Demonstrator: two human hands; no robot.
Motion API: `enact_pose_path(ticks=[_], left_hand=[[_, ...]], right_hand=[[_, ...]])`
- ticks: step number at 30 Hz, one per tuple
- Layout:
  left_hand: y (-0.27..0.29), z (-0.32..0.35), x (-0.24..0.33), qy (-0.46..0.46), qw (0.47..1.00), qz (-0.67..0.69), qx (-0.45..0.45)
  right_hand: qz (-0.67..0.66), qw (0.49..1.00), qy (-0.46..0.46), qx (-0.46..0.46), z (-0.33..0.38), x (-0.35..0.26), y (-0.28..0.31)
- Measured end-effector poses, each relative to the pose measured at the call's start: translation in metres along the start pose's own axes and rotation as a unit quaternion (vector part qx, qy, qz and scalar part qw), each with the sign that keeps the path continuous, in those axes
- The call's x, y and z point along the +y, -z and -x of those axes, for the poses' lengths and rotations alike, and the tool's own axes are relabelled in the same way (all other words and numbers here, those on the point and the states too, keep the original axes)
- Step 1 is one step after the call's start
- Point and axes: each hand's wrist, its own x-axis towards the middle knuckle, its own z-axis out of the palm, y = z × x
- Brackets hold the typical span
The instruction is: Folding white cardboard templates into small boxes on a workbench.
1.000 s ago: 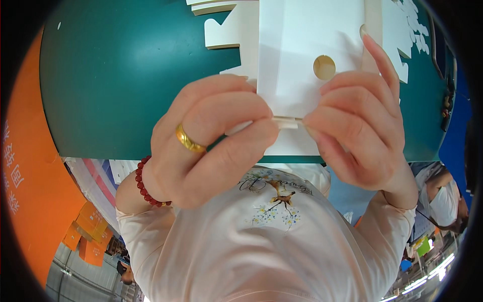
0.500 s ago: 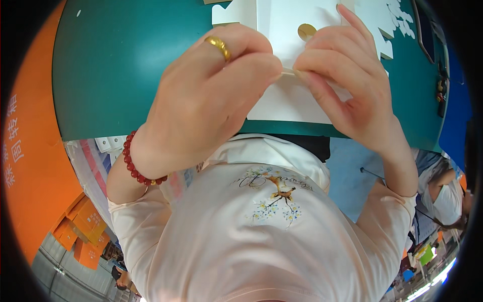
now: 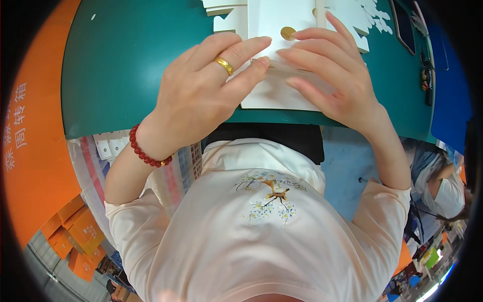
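Observation:
A flat white cardboard box blank [image 3: 282,93] lies across the table's near edge, with a raised fold line running between my hands. A round tan spot or hole [image 3: 288,33] shows in its upper panel. My left hand [image 3: 198,90], with a gold ring and a red bead bracelet, hovers at the fold's left end, thumb and index finger apart. Beside the fold's right end, my right hand [image 3: 339,75] has its fingers spread, the fingertips over the white panel. Neither hand grips anything; whether some fingertips touch the card I cannot tell.
Under the card is a green table [image 3: 121,75]. Small white card scraps [image 3: 375,17] lie at the far right, near a dark flat device [image 3: 402,25]. An orange crate wall [image 3: 37,131] stands at the left. Another person [image 3: 443,189] sits at the right.
Both hands pinched the card's fold earlier; now their fingers have opened and come off it. The whole view has also shifted slightly.

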Motion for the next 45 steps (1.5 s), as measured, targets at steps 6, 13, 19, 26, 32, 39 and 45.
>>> enact_pose_path(ticks=[6,13,19,26,32,39,45], left_hand=[[0.009,-0.003,0.003,0.017,0.999,0.018,-0.026],[-0.006,-0.009,-0.008,0.099,0.982,0.159,0.004],[0.004,-0.013,-0.008,0.055,0.992,0.11,-0.029],[0.021,-0.007,-0.032,0.104,0.994,0.017,0.006],[0.008,-0.001,-0.032,0.164,0.986,-0.008,-0.007],[0.011,0.008,-0.024,0.173,0.971,0.164,-0.03],[0.009,-0.001,0.007,0.133,0.951,0.261,-0.097]], right_hand=[[0.059,0.998,-0.003,-0.003,0.019,0.008,0.009],[0.057,0.998,-0.028,-0.019,0.014,0.008,0.01],[0.093,0.994,-0.034,-0.046,0.007,-0.007,0.014],[0.168,0.983,-0.027,-0.061,0.01,0.01,0.068],[0.228,0.952,-0.179,0.097,0.017,0.034,0.071],[0.019,0.979,-0.205,0.008,0.01,0.009,0.045],[-0.018,0.972,-0.232,0.041,0.01,0.022,0.052]])
